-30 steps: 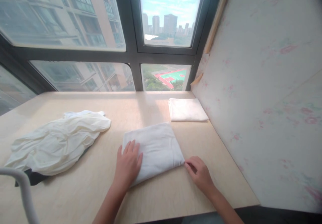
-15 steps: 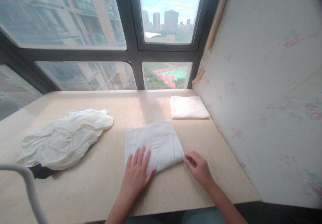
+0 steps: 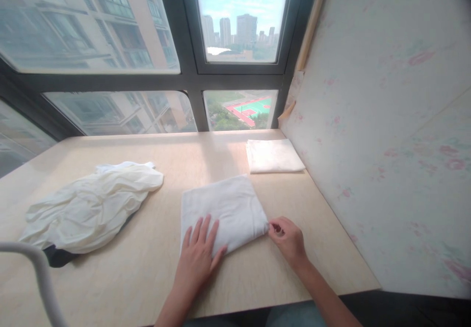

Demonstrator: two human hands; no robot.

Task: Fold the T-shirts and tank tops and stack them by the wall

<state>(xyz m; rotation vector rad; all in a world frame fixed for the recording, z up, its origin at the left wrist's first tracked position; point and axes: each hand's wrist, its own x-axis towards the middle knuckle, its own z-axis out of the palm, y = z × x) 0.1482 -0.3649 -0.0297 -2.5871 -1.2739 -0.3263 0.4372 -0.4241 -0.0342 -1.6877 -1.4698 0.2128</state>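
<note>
A folded white cloth (image 3: 228, 204), perhaps a garment, lies flat on the pale wooden table (image 3: 147, 278) in front of me. My left hand (image 3: 200, 248) rests on its near left part, palm down with the fingers spread. At the cloth's near right corner, my right hand (image 3: 289, 238) pinches the edge between thumb and fingers. The tip of that corner is hidden by the fingertips.
A second folded white cloth (image 3: 275, 156) lies at the back right by the flowered wall (image 3: 386, 145). To the left is a crumpled cream-white pile of fabric (image 3: 95, 207) with something dark under it. A grey curved tube (image 3: 40, 273) stands at front left. Windows border the back.
My right hand has shifted very slightly at the corner, its fingers now closer on the cloth. The left hand stays in place. The view has turned a little to the right.
</note>
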